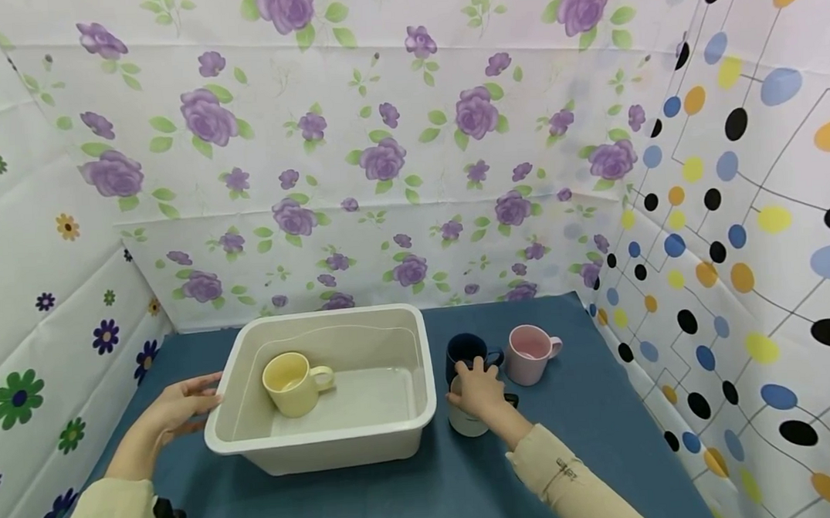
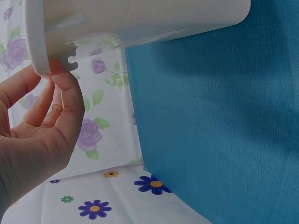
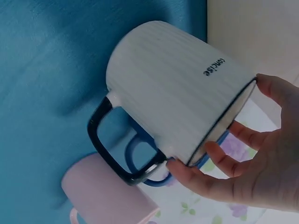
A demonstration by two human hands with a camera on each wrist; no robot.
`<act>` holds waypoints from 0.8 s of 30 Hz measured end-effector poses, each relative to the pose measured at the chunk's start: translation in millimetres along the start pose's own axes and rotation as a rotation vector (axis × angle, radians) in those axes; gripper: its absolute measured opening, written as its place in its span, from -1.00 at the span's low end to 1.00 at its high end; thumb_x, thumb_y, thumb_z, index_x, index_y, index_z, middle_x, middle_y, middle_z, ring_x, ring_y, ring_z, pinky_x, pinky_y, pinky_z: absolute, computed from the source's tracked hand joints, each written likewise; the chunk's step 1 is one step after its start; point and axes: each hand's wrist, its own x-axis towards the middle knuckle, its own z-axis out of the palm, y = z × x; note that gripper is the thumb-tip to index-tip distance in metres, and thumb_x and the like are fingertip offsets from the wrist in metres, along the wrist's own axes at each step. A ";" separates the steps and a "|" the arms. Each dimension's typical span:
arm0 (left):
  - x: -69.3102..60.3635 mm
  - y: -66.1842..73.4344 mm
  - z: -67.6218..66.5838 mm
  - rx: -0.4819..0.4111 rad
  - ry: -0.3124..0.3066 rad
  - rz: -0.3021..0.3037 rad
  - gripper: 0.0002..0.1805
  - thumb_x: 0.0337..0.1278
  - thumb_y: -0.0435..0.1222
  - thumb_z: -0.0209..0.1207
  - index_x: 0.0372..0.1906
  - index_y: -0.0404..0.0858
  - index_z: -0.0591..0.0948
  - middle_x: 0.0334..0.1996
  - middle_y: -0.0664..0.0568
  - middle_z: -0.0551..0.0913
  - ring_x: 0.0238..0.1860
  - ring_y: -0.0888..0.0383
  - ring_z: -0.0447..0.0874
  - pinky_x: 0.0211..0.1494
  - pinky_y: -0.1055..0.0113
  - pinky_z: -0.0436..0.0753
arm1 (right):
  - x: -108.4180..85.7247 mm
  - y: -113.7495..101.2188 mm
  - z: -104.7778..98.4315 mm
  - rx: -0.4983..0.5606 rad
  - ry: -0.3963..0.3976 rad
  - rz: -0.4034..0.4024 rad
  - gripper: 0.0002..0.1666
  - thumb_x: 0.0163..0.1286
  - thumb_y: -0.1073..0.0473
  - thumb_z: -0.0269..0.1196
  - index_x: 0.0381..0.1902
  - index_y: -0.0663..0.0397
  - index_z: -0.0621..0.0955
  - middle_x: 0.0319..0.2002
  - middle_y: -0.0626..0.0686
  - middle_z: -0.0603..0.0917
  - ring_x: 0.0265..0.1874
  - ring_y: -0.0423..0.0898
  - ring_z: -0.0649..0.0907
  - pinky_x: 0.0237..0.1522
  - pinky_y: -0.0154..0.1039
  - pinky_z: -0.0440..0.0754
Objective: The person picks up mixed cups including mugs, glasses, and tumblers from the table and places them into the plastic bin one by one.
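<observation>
My left hand point(image 1: 180, 408) pinches the left rim of a white plastic basin point(image 1: 326, 442), thumb and fingers on either side of its lip in the left wrist view. Inside the basin, toward its left, a yellow mug point(image 1: 290, 397) stands with its handle to the right. To the right of the basin, my right hand point(image 1: 481, 391) holds a white ribbed mug point(image 3: 173, 88) by its dark-edged rim, fingers spread from above. That mug has a black handle and the word "concise". Just behind it is a dark blue mug point(image 1: 464, 345), partly covered by my hand.
A pink mug point(image 1: 528, 360) stands right of the dark blue one, close to it. A blue cloth point(image 1: 315, 511) covers the table. Floral sheets point(image 1: 359, 246) rise at the back and left, and a dotted sheet point(image 1: 737, 307) borders the right.
</observation>
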 end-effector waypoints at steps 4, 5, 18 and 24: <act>-0.1 0.5 -0.6 -0.005 -0.001 -0.006 -0.23 0.23 -0.24 0.17 0.41 -0.43 0.09 0.28 -0.48 0.20 -0.16 0.28 0.54 0.06 0.00 0.62 | 0.8 2.2 1.8 0.006 0.013 -0.010 -0.30 0.16 -0.13 0.34 0.20 0.02 0.44 0.16 0.33 0.34 -0.02 0.38 0.44 -0.22 0.25 0.56; 0.0 0.5 -0.7 -0.005 -0.001 -0.007 -0.23 0.22 -0.23 0.17 0.41 -0.43 0.09 0.29 -0.47 0.20 -0.15 0.28 0.54 0.06 -0.01 0.61 | 0.7 2.7 2.1 0.003 0.018 -0.012 -0.30 0.15 -0.13 0.34 0.19 0.02 0.45 0.16 0.33 0.33 -0.02 0.37 0.44 -0.23 0.24 0.57; 0.7 1.0 -0.1 -0.005 0.000 -0.010 -0.23 0.24 -0.25 0.15 0.42 -0.42 0.07 0.32 -0.49 0.13 -0.10 0.22 0.54 0.06 0.00 0.62 | 3.4 5.0 -3.7 0.013 -0.065 -0.016 -0.24 0.09 -0.12 0.39 0.18 0.04 0.41 0.15 0.34 0.30 0.03 0.33 0.41 -0.23 0.18 0.59; 2.1 -0.2 0.0 -0.002 0.002 -0.007 -0.25 0.26 -0.27 0.13 0.42 -0.43 0.07 0.32 -0.49 0.14 -0.09 0.21 0.55 0.06 -0.01 0.61 | 4.0 3.5 -13.3 -0.001 -0.149 -0.032 -0.19 0.03 -0.10 0.43 0.18 0.04 0.39 0.13 0.34 0.33 0.04 0.32 0.40 -0.23 0.15 0.59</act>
